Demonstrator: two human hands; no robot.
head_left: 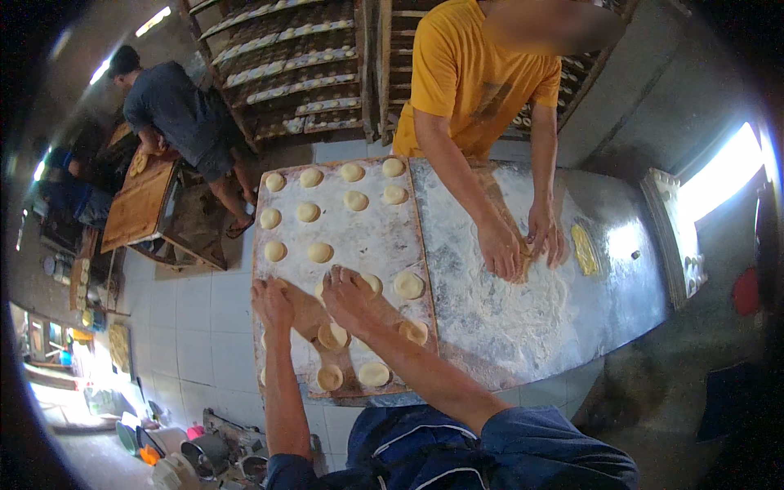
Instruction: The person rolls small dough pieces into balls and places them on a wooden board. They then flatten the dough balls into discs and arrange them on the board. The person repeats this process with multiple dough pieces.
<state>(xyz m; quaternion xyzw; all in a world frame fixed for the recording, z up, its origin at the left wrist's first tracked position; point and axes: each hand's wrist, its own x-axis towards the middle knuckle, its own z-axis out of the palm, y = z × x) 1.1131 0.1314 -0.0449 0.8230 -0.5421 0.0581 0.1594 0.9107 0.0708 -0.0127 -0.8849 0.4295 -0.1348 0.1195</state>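
Touching or nearly touching pale, round, low dough pieces (409, 285), lying in loose rows on a floured, rectangular wooden board (367, 233). Curling the left hand (275, 304) down at the board's left edge, the right hand (347, 296) nearer its middle; hiding the contact, leaving grip impossible to tell. Having one round piece (373, 283) just right of the right hand, closer to it than to the left hand and showing no long axis. Sharing the grey, floured counter (637, 282), beyond the board's right edge, with a yellow-shirted co-worker (478, 77). Facing tall wooden racks (282, 77) past the far edge.
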